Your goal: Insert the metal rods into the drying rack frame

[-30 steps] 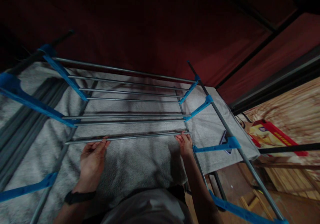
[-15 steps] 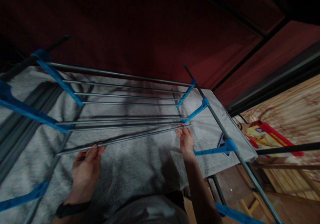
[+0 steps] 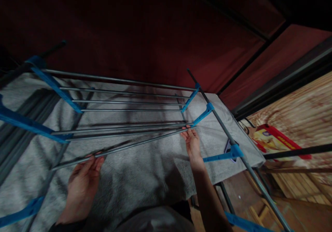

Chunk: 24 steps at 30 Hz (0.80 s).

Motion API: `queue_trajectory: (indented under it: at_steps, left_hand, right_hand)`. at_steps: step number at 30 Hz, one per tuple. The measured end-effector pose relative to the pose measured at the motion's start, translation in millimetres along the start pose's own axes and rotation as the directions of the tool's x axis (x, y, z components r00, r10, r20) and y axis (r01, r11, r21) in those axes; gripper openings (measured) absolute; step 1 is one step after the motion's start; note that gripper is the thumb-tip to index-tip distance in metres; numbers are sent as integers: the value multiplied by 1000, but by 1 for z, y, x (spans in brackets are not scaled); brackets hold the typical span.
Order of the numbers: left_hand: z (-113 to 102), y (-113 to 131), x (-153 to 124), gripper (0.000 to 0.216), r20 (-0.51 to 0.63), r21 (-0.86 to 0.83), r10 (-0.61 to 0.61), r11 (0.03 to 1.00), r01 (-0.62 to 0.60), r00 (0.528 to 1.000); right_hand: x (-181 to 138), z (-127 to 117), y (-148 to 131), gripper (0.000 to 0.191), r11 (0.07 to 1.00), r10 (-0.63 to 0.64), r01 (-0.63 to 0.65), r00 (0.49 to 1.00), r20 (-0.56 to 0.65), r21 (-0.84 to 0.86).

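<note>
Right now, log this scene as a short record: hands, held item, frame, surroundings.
Left hand: holds slim grey metal rod near its left end
Right hand: pinches that rod near its right end
Rod angle: slanted, right end higher in view
Frame: blue plastic brackets, thin grey metal bars between them
Surface: grey fleecy cloth
Left side: dark grey tubes
Right side: red-and-yellow printed packaging

Prob. home rm w/ fuzzy grey blanket [image 3: 145,169], dk red cloth [image 3: 155,52] & brown flr [image 3: 240,187]
</note>
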<state>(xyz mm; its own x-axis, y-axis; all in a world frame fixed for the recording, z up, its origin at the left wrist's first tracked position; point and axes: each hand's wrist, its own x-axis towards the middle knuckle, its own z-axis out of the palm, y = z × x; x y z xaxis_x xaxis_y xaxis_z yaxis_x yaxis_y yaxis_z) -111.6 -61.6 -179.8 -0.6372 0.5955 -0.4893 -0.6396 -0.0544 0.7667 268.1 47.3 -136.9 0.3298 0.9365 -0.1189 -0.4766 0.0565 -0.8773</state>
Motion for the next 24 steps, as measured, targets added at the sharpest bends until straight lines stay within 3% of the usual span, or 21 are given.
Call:
queue_trajectory:
  at_steps: [9,15,20,22,24]
  left_hand:
    - [-7,-4,8,33,60,95,84,991,-90,995]
    - [8,-4,-11,32,60,-29,-60,998,62,996]
    - [24,-21,-37,32,152,-32,-39,998,45,988]
    - [28,-29,-43,31,251,6,-48,999,48,967]
    - [31,-35,-48,34,275,15,-64,998,63,959]
  right_hand:
    - [-2,4,-2,28,1000,-12,12,1000,-19,-2]
    - [-6,-4,2,26,1000,10,-11,999,-35,-5]
    - [-20,-23,23,23,995,94,-95,992,-84,-7]
    - [-27,-34,36,22,987,152,-154,987,-58,-35]
    - [-34,-43,51,24,975,208,-209,978,-30,-67]
